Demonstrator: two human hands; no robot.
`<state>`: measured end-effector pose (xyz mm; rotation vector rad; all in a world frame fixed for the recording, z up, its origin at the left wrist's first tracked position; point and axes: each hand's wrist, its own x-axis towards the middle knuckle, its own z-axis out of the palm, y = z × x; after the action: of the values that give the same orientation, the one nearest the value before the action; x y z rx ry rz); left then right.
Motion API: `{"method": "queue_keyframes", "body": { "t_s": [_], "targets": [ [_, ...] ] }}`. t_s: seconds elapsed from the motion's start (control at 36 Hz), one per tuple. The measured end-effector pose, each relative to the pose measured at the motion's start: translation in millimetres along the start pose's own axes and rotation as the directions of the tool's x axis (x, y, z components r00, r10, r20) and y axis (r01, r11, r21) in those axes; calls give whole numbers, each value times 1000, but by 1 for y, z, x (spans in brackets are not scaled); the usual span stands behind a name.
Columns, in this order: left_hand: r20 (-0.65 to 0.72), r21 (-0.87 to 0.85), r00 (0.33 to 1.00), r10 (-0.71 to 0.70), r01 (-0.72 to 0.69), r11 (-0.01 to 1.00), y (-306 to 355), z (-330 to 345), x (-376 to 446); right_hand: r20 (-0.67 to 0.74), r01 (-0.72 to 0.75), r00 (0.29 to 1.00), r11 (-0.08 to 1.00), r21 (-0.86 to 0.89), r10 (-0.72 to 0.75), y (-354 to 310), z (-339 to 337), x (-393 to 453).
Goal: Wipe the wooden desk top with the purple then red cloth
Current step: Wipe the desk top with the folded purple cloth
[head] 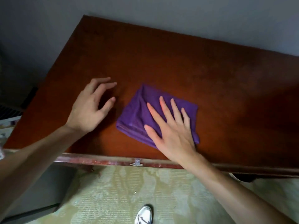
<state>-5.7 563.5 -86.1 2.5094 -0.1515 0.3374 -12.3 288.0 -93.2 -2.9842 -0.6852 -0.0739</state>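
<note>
Fingers (161,105) of your right hand (171,133) lie straight and spread apart, flat on the purple cloth (139,110), palm pressing its near-right part. Cloth's folded into a rough rectangle w/ a stitched hem along the near-left edge, sitting on the wooden desk top (178,62) a bit left of centre, close to the near edge. Your left hand (90,109) sits just left of the cloth, not touching it: fingers apart, loosely bent, holding nothing; can't tell if the tips touch the wood or float just above. Desk top is dark reddish-brown, its far edge against a grey wall (161,10). Front edge has a worn red strip w/ a small metal fitting (136,162) near the middle. Below, pale green patterned floor (129,191) and a white sneaker (144,215) at the bottom.
</note>
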Motion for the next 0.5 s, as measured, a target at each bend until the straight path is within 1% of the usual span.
{"method": "queue_keyframes", "body": {
  "t_s": [0.03, 0.08, 0.17, 0.22, 0.31, 0.39, 0.5],
  "targets": [
    [-9, -37, 1000, -18, 18, 999, 5, 3, -5, 3, 24, 1000, 1000, -7, -24, 2, -1, -15],
    [9, -54, 1000, -9, 10, 998, 17, 11, -15, 12, 81, 997, 997, -11, -81, 10, -2, -37],
    [90, -46, 995, 37, -33, 998, 32, 20, -17, 22, 160, 987, 987, -10, -160, 24, -4, -48],
    [121, -36, 992, 41, -37, 999, 40, 27, -13, 24, 219, 975, 976, 0, -219, 32, -6, -43],
    [128, -28, 992, 13, -9, 1000, 51, 35, -3, 64, 327, 943, 945, 22, -328, 53, -10, -21],
    [104, -34, 994, -29, 33, 999, 58, 43, 8, 108, 451, 884, 891, 58, -454, 85, -16, 16],
    [113, 16, 993, -17, 15, 1000, 60, 54, 22, 135, 561, 815, 826, 58, -563, 123, -21, 79]
  ]
}}
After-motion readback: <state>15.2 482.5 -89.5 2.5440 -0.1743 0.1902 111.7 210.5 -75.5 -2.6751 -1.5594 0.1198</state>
